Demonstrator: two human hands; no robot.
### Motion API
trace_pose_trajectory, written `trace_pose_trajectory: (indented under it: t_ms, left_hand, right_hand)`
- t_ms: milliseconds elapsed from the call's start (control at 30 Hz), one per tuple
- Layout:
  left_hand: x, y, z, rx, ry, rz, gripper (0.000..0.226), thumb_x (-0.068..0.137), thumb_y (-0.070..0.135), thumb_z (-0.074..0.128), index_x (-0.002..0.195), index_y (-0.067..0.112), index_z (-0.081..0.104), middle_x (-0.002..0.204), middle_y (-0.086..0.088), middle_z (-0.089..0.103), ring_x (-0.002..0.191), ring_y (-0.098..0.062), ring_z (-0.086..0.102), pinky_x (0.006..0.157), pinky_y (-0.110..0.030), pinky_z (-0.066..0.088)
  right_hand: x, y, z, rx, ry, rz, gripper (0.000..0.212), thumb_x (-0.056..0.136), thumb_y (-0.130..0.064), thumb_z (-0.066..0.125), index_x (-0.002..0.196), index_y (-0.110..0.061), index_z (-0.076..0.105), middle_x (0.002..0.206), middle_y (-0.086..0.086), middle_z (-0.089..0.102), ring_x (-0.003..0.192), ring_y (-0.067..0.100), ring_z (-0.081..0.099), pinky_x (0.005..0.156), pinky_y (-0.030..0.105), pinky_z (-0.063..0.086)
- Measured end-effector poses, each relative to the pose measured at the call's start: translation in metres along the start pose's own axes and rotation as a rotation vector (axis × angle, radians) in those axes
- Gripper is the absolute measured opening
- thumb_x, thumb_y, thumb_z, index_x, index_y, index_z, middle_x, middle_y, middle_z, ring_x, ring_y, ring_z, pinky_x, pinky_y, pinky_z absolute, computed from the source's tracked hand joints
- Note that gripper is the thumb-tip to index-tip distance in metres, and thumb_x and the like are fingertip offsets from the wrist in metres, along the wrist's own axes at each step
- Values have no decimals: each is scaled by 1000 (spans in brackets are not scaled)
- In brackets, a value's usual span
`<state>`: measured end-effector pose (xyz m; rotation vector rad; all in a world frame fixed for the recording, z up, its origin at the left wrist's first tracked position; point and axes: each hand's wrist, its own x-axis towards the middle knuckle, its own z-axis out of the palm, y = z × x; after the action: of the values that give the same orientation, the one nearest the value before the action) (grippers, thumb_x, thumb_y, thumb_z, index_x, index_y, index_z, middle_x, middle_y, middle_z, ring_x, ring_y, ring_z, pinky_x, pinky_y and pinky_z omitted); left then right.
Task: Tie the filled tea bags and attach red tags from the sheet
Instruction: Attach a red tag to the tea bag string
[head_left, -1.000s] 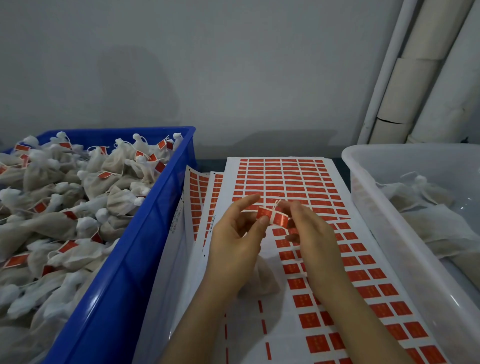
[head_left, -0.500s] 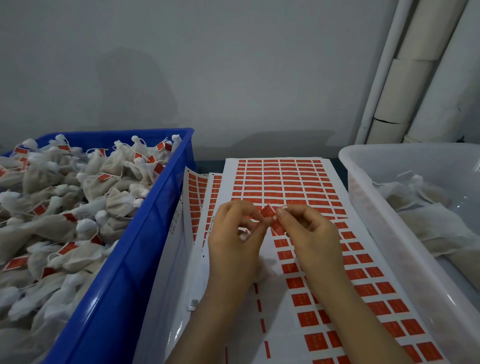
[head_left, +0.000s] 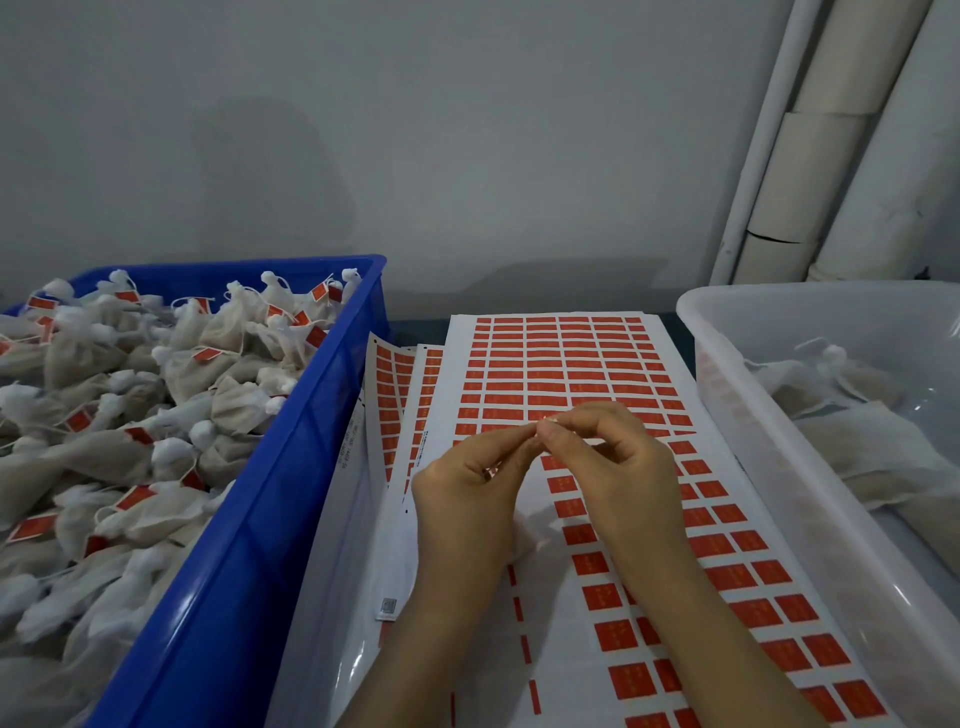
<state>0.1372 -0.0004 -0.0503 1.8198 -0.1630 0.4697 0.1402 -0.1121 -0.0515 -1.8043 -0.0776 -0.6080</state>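
From the head camera, I see my left hand and right hand meeting fingertip to fingertip above the tag sheet. Both pinch one small red tag, of which only a sliver shows between the fingertips (I judge it is being folded shut over a string, though the string is too fine to see). The other fingers of each hand are curled. A pale patch under my left palm may be the tea bag being worked on; I cannot tell for sure.

To the left of my left hand stands the blue crate, heaped with tied tea bags carrying red tags. To the right of my right hand is the clear tub, holding a few untagged bags. More sheets fan out beneath the top one, beyond my left fingers.

The risks, as I judge them: if the two halves of the tag meet askew, the sticky faces will bond crookedly and will not peel apart cleanly. If the string slips out of the fold before I press, the tag closes on nothing. Adhesive clinging to a fingertip could also drag the tag open as I let go.
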Motion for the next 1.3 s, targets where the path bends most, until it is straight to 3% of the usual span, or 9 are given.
trace_pose_trajectory:
  t_ms: [133, 267, 367, 467, 600, 733, 933, 1300]
  left_hand:
    - [-1, 0, 2, 12, -30, -17, 22, 69, 42, 55, 86, 55, 56, 75, 46, 55, 83, 24, 56, 72, 5, 40]
    - [-1, -1, 4, -23, -67, -60, 19, 73, 44, 55, 89, 49, 63, 89, 32, 65, 92, 13, 59, 78, -3, 47]
    - [3, -1, 1, -174, -33, -197, 25, 70, 42, 60, 92, 35, 71, 86, 22, 71, 86, 10, 62, 69, -5, 51]
    - [7, 1, -2, -276, -6, -296, 25, 66, 45, 61, 87, 37, 71, 82, 23, 70, 79, 6, 64, 59, -10, 53]
    - [8, 1, -5, -368, -31, -361, 18, 66, 44, 62, 79, 37, 72, 83, 19, 72, 77, -1, 69, 59, -16, 53]
    - [8, 2, -5, -397, -61, -366, 20, 66, 42, 64, 82, 35, 73, 86, 16, 73, 79, -4, 69, 64, -21, 53]
    - [8, 1, -5, -431, -65, -375, 19, 65, 41, 65, 81, 34, 73, 86, 13, 74, 80, -6, 70, 70, -26, 54]
    - [7, 3, -4, -383, -73, -317, 20, 68, 42, 61, 84, 36, 70, 84, 17, 72, 77, -6, 70, 61, -17, 54]
  right_hand:
    - [0, -4, -1, 17, 21, 4, 6, 78, -40, 61, 78, -44, 57, 94, -22, 59, 86, -1, 58, 65, -3, 40]
    - [2, -10, -3, 107, 43, 61, 17, 73, -53, 51, 89, -50, 55, 96, -36, 54, 87, -12, 57, 59, -4, 39]
    - [4, -9, -3, 106, 21, 117, 24, 71, -60, 45, 93, -52, 51, 100, -37, 51, 92, -4, 57, 56, -3, 41]
    - [2, -8, 0, 95, -102, 140, 33, 66, -65, 46, 96, -52, 48, 99, -38, 49, 91, -6, 54, 58, -2, 42]
    - [-2, -9, 4, 71, -156, 130, 29, 62, -61, 54, 90, -53, 49, 85, -45, 49, 77, -17, 55, 57, -4, 39]
    - [-2, -8, 2, 105, -126, 136, 22, 64, -56, 56, 85, -51, 54, 75, -43, 55, 78, -24, 54, 56, -2, 39]
    - [-2, -8, 2, 153, -125, 149, 20, 67, -51, 56, 86, -48, 56, 76, -42, 59, 82, -21, 55, 58, -1, 41]
    - [-1, -3, 1, 158, -56, 135, 7, 75, -39, 62, 81, -41, 60, 75, -37, 62, 79, -13, 60, 57, 1, 43]
